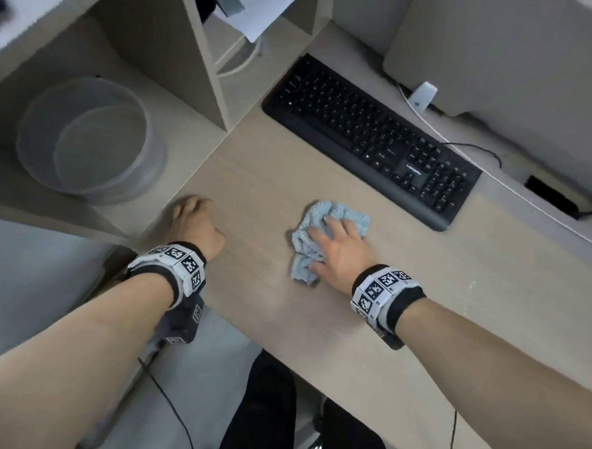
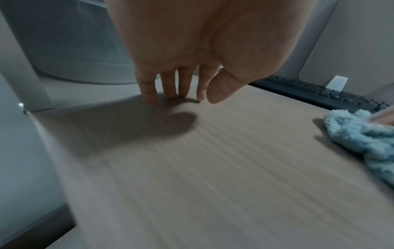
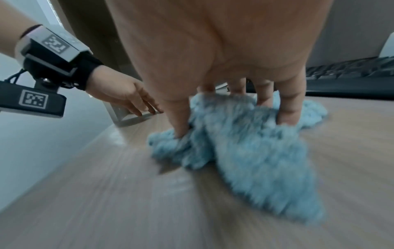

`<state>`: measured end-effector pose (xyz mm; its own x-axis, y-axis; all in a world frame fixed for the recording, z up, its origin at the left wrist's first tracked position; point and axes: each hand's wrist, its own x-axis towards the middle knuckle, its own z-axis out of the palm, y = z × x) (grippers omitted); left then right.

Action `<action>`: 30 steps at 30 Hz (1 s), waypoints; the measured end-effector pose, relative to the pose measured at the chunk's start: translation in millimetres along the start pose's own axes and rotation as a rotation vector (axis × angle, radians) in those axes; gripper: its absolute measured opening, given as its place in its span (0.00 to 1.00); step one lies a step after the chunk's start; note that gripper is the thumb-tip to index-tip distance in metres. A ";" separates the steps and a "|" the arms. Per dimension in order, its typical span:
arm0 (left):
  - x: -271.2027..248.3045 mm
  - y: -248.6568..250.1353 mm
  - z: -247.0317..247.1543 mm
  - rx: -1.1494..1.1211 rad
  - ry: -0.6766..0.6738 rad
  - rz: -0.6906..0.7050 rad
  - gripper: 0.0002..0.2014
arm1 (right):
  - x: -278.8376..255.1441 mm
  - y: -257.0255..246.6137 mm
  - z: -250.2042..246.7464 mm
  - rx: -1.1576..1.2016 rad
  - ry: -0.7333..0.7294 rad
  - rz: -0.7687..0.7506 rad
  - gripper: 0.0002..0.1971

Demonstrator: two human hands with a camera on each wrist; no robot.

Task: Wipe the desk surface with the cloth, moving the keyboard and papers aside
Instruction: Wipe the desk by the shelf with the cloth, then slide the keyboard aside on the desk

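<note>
A crumpled light-blue cloth point(image 1: 322, 213) point(image 3: 255, 151) lies on the pale wood desk point(image 1: 273, 175), just in front of the black keyboard point(image 1: 371, 139). My right hand point(image 1: 338, 240) presses flat on the cloth with spread fingers point(image 3: 287, 107); the thumb sinks into its left fold. My left hand point(image 1: 193, 219) is empty, and its straight fingertips point(image 2: 170, 91) touch the desk near the left edge. The cloth point(image 2: 358, 138) shows at the right of the left wrist view. White papers point(image 1: 250, 16) lie in the shelf unit at the back.
A translucent grey bin point(image 1: 90, 138) stands on the floor left of the desk. A monitor point(image 1: 502, 53) with its stand sits behind the keyboard, with a white cable point(image 1: 528, 205) trailing right. A shelf panel point(image 1: 207, 65) borders the desk's back left.
</note>
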<state>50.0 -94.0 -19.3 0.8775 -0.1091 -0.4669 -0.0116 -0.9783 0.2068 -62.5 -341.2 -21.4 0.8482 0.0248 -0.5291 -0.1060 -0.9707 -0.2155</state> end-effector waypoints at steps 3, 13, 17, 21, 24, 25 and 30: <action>-4.8 28.6 -7.9 -0.051 -0.031 0.003 0.29 | -6.8 7.1 -22.5 0.222 -0.022 -0.005 0.39; 52.5 119.9 -55.9 -0.157 -0.072 0.053 0.25 | -12.6 101.5 -92.1 0.688 0.345 0.489 0.28; 81.6 156.3 -69.3 -0.190 -0.019 -0.002 0.24 | -9.6 150.5 -86.9 0.886 0.431 0.756 0.29; 106.6 185.2 -78.4 -0.204 0.039 -0.045 0.27 | -1.6 184.0 -81.1 1.004 0.469 0.879 0.31; 134.6 194.9 -76.4 -0.225 0.083 -0.049 0.31 | 4.3 195.1 -80.7 1.023 0.476 0.916 0.30; 143.6 196.7 -75.1 -0.226 0.091 -0.057 0.31 | 6.2 197.7 -80.0 1.042 0.481 0.929 0.30; 156.6 213.9 -83.4 -0.257 0.112 -0.101 0.29 | 23.2 201.0 -79.0 1.078 0.469 0.982 0.26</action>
<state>224.9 -305.7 23.5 0.9159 0.0205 -0.4009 0.1874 -0.9050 0.3818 -23.1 -554.6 -12.1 0.2807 -0.7797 -0.5596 -0.8441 0.0769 -0.5306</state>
